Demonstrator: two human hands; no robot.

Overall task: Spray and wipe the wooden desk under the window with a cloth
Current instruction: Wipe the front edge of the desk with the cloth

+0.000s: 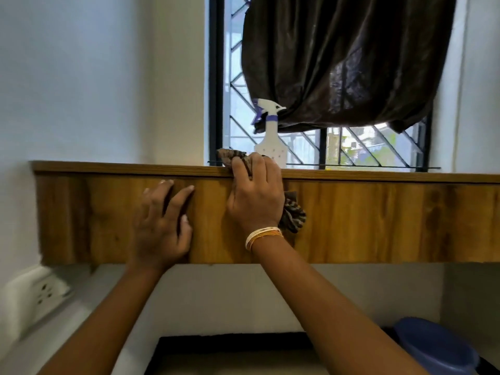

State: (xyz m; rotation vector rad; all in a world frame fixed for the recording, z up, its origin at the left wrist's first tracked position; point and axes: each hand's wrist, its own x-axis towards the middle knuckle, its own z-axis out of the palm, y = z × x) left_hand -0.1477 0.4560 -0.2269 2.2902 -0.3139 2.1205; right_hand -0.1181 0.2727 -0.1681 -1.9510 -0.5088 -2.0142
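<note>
The surface [378, 220] is grained wood with a dull satin finish. The cloth [293, 215] looks a soft, striped weave. The spray bottle [271, 143] is matt white plastic. The far curtain [349, 58] is dark fabric with a sheen.

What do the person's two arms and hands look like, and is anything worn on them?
Both forearms are bare, with no sleeves in view. The right hand has a stack of thin bangles at its wrist, cream-white and orange in colour. The left hand shows no bracelet, watch or ring. Neither hand wears a glove. The fingernails on both hands look short and unpainted.
</note>
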